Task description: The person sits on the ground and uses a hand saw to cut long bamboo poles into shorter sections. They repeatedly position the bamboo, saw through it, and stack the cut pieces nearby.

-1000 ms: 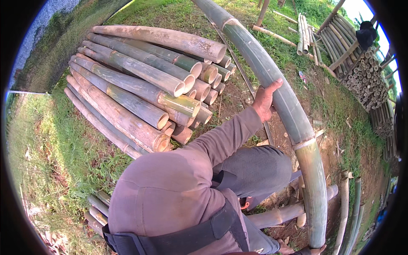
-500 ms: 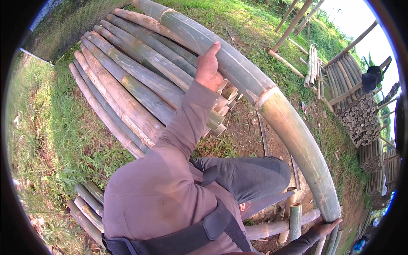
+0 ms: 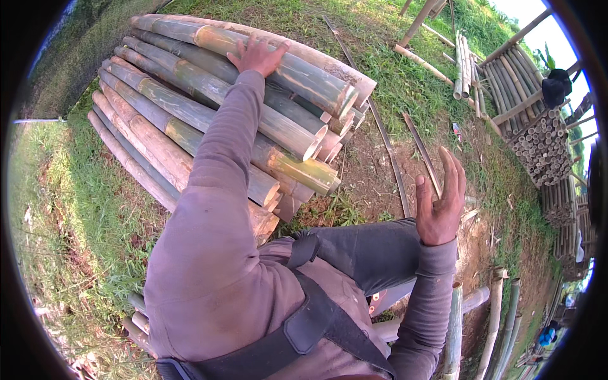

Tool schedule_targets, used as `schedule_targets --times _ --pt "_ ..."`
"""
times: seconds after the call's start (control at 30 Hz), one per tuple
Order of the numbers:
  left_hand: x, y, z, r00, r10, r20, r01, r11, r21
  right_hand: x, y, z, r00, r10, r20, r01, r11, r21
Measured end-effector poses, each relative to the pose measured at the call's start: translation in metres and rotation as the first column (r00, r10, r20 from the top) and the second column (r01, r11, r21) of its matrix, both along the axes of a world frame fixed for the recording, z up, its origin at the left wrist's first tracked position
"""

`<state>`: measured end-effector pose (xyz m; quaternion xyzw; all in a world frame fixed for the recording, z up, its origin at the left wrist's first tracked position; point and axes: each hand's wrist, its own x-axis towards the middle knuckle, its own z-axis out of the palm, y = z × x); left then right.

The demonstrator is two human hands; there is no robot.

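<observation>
We rest our nearer left hand (image 3: 258, 57), fingers spread, gripping nothing, on the bamboo pole (image 3: 310, 80) beneath it, whose length runs crosswise under the palm, while our right hand (image 3: 441, 206), open and empty, hovers well apart.

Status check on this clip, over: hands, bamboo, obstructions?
Left hand spread on green bamboo pole. Right hand raised, open, empty. Pole lying atop the pile. No obstruction seen at pole; thin strip on ground nearby.

Bamboo pile (image 3: 282, 123) at eleven o'clock — strips (image 3: 422, 153) on the ground (image 3: 361, 183) at one — stacked poles (image 3: 541, 149) between two and three, loose poles (image 3: 492, 320) toward four.
</observation>
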<state>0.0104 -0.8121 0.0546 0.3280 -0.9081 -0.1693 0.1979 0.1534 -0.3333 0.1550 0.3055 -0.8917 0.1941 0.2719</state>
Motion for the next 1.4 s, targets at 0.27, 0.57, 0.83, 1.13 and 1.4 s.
schedule_targets --times 0.27,0.57,0.83,1.13,1.4 --pt "-0.052 -0.015 -0.012 0.993 0.035 0.112 -0.032 0.999 -0.030 0.125 0.268 -0.156 0.759 -0.252 0.601 0.632 0.507 -0.586" --pt "-0.084 0.162 0.100 0.551 -0.703 -0.449 0.636 0.703 -0.320 0.311 0.268 -0.325 0.195 -0.256 0.947 0.968 -0.106 -0.228" --pt "0.023 0.645 0.085 -0.493 -0.860 0.134 0.828 -0.511 -0.231 0.320 0.249 -0.326 0.155 -0.352 0.923 0.986 0.117 -0.121" --pt "0.168 0.928 -0.087 -0.475 -0.553 0.684 0.702 -0.707 -0.083 0.311 0.269 -0.313 0.169 -0.236 0.957 0.986 0.045 -0.163" --pt "0.170 0.935 -0.079 -0.623 -0.528 0.577 0.734 -0.648 0.200 0.319 0.272 -0.330 0.178 -0.269 0.946 0.981 -0.024 -0.191"
